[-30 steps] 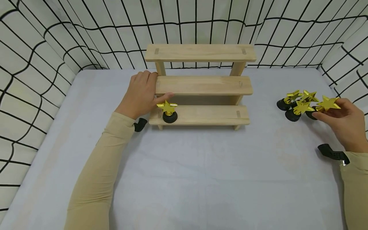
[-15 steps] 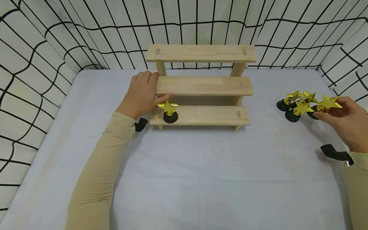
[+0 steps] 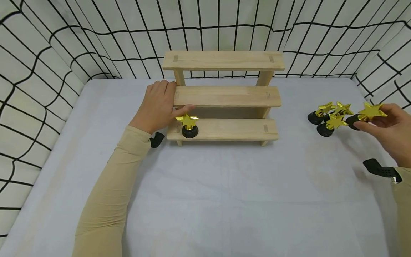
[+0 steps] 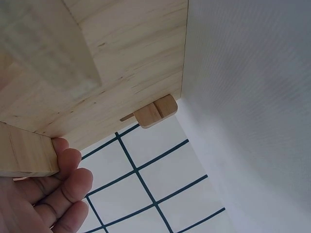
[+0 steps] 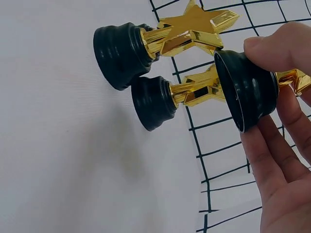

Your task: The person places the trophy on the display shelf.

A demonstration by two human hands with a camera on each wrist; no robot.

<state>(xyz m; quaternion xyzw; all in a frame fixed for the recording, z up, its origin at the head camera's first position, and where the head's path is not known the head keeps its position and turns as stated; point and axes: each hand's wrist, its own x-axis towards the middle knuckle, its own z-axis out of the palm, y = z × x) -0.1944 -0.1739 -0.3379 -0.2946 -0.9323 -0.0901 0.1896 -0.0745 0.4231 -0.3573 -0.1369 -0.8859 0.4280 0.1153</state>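
Observation:
A three-tier wooden display stand [image 3: 228,96] faces me at the back of the table. My left hand [image 3: 157,107] grips the left end of its middle shelf; in the left wrist view the fingers [image 4: 73,187] curl round the board's end. On the bottom shelf, at the left, stands a small gold star trophy [image 3: 189,131] with a black base. Far right, my right hand [image 3: 391,130] pinches another star trophy [image 3: 371,111] by its base between thumb and fingers. In the right wrist view this trophy's base [image 5: 248,90] is tilted, its underside showing.
Three more star trophies [image 3: 334,121] stand bunched on the white-covered table [image 3: 224,196], just left of my right hand. Black wire grid panels [image 3: 218,35] enclose the back and both sides.
My right hand has lifted its trophy and drawn it slightly up and right, away from the bunch. My left hand keeps its hold on the stand.

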